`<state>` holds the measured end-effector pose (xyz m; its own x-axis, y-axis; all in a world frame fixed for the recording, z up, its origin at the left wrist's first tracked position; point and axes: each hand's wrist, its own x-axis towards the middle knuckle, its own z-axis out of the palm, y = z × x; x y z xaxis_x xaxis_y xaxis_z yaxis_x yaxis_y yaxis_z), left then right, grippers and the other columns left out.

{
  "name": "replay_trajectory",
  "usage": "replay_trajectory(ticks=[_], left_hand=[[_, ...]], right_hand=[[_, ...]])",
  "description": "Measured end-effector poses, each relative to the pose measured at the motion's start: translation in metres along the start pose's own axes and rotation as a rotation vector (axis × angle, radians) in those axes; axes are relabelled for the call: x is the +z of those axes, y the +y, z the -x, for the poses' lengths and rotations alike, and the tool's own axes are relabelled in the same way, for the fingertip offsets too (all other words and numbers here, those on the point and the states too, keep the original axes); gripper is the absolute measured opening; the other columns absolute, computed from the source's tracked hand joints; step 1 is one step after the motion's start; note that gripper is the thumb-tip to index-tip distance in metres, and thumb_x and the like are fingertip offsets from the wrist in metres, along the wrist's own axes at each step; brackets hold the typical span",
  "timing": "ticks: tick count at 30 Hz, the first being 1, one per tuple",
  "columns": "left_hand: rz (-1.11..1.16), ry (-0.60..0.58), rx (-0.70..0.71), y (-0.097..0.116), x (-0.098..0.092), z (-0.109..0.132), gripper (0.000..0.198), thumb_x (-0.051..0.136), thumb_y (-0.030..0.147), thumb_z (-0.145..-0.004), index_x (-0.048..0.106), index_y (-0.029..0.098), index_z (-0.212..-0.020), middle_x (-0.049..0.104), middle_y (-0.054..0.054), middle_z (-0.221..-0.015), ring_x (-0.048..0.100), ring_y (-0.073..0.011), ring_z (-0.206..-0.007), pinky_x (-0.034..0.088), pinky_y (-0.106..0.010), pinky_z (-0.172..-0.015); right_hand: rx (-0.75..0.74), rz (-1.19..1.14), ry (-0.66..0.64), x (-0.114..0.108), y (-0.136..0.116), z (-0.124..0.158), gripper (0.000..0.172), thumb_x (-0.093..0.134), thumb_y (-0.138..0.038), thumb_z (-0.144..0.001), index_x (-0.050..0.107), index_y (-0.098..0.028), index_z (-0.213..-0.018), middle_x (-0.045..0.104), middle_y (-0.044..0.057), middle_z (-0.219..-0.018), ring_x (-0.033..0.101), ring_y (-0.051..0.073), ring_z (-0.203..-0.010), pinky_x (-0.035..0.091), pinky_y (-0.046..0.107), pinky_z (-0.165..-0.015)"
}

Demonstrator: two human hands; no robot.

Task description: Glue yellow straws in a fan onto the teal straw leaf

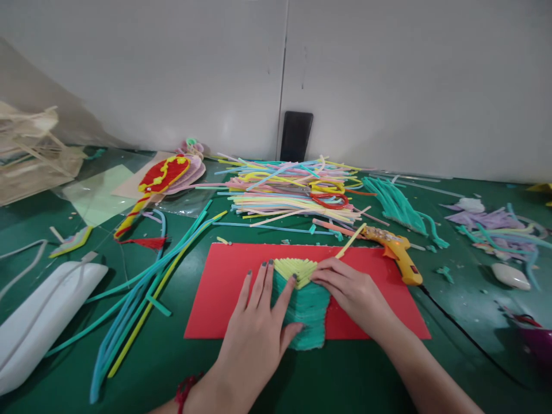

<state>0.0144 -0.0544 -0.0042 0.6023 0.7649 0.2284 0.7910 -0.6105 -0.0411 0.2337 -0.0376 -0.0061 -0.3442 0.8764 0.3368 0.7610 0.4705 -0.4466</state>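
Observation:
A teal panel of pipe cleaners laid side by side (307,322), topped by a yellow pointed section (297,265), lies over a red sheet (375,305) and reaches past its front edge. Fingers spread, my left hand (256,330) rests flat on the panel's left side, its index fingertip at the yellow section. At the right edge of that section my right hand (351,290) pinches a yellow pipe cleaner (350,241), whose free end sticks up toward the back right. The pinched end is hidden by my fingers.
A hot glue gun (401,256) lies on the sheet's back right corner, cord trailing right. Behind are piled pipe cleaners (284,204), scissors (330,198) and a leaning phone (296,136). At left are loose stems (129,313), a white object (52,322) and a red-yellow fan-shaped craft (161,175).

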Motion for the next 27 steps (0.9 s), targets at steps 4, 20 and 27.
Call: replay_trajectory(ticks=[4,20,27], left_hand=[[-0.034,0.002,0.016,0.0004,-0.0004,-0.0008,0.063,0.048,0.047,-0.088,0.037,0.019,-0.143,0.046,-0.025,-0.138,0.046,-0.0385,-0.126,0.041,-0.053,-0.097],[-0.011,-0.023,-0.006,-0.0022,0.0033,0.002,0.065,0.032,0.052,-0.092,0.041,0.008,-0.139,0.045,-0.021,-0.141,0.043,-0.035,-0.129,0.038,-0.054,-0.099],[-0.015,-0.027,0.004,-0.0013,0.0028,0.0019,0.064,0.039,0.053,-0.09,0.047,0.006,-0.134,0.046,-0.022,-0.139,0.043,-0.037,-0.128,0.037,-0.055,-0.099]], right_hand=[[0.001,-0.011,-0.003,-0.0003,-0.0002,-0.0001,0.024,0.043,-0.02,-0.093,0.068,-0.022,-0.094,0.068,0.005,-0.096,0.067,0.014,-0.087,0.056,0.021,-0.074],[-0.006,-0.018,0.011,-0.0023,-0.0033,-0.0023,0.025,0.043,-0.02,-0.094,0.067,-0.021,-0.091,0.069,0.004,-0.094,0.068,0.013,-0.082,0.055,0.021,-0.074],[0.012,-0.031,0.001,-0.0021,-0.0031,-0.0015,0.024,0.043,-0.021,-0.094,0.067,-0.023,-0.093,0.068,0.004,-0.095,0.068,0.013,-0.083,0.055,0.021,-0.075]])
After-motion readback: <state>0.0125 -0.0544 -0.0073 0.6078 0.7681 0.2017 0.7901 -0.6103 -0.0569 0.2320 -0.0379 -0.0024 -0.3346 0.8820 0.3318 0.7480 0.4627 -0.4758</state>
